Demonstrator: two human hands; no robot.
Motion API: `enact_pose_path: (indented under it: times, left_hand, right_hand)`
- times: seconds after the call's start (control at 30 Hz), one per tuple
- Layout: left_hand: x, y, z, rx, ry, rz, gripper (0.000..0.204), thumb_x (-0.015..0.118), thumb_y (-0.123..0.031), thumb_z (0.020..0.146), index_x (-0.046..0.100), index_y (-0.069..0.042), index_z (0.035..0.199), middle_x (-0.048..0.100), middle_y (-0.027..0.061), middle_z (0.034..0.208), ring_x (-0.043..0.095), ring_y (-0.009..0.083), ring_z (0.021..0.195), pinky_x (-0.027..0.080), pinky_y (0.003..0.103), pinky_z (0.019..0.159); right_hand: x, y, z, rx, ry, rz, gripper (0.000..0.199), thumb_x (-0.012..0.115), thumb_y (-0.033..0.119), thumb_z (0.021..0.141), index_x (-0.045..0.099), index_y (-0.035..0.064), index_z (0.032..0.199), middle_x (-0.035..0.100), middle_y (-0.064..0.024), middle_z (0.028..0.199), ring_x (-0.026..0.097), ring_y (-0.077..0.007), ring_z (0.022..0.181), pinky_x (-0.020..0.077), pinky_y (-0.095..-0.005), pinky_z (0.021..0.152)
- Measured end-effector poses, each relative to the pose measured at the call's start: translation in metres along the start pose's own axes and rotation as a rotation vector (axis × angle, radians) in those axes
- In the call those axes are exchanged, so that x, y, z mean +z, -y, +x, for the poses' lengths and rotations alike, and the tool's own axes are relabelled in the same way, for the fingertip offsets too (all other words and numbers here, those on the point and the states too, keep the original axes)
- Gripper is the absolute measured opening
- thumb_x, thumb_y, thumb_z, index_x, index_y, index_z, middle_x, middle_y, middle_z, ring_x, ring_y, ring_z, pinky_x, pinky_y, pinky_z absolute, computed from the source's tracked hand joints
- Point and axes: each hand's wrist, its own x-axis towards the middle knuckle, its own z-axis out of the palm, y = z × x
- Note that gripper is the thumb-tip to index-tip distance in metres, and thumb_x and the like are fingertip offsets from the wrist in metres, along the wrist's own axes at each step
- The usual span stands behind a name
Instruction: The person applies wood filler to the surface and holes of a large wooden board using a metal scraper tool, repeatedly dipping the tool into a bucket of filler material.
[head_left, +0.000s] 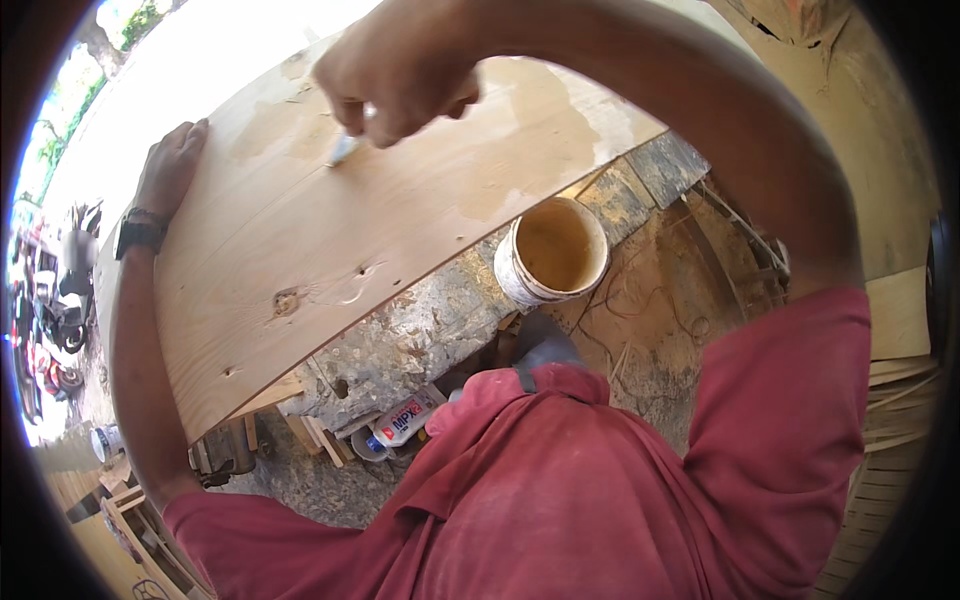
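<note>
A large pale wooden board [330, 230] lies slanted across a workbench, with darker damp-looking patches, knots and small holes on its face. Over its far part, my right hand [400, 85] is closed around a small flat-bladed tool that looks like a putty knife [343, 151]. Its pale blade meets the wood at the edge of a patch; the handle is mostly hidden by my fingers. At the board's left end, my left hand [172, 160] lies flat with its fingers stretched toward the far edge, holding nothing.
Close to the board's near edge stands a white bucket [508, 262] with tan residue inside. Under the board is a stained, crusted workbench [410, 325]. Below sit a white plastic container [408, 418] and wood offcuts [325, 440]. Stacked sheets [895, 400] line the right; motorbikes [60, 320] stand outside left.
</note>
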Motion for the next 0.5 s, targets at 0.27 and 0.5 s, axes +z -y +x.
enact_pose_path:
  times: [0.27, 0.5]
  left_hand:
    - [0.008, 0.021, 0.002, 0.009, -0.042, -0.013, 0.048, 0.043, -0.039, 0.106, 0.063, 0.005, 0.105, 0.065, 0.0269, 0.095, 0.061, 0.0418, 0.090, 0.047, 0.046, 0.085]
    - [0.008, 0.033, 0.009, -0.034, 0.007, 0.098, 0.047, 0.042, -0.038, 0.106, 0.063, 0.005, 0.107, 0.065, 0.0271, 0.095, 0.063, 0.0406, 0.090, 0.047, 0.046, 0.082]
  right_hand:
    - [0.144, -0.026, -0.151, -0.154, -0.655, 0.507, 0.024, 0.074, 0.024, 0.089, 0.073, 0.0066, 0.105, 0.073, -0.0058, 0.079, 0.066, -0.0165, 0.059, 0.0523, -0.0296, 0.056]
    - [0.327, -0.021, -0.106, 0.285, -0.164, 1.117, 0.033, 0.065, 0.027, 0.090, 0.074, 0.0015, 0.108, 0.075, -0.0135, 0.088, 0.069, -0.0190, 0.075, 0.0544, -0.0341, 0.066]
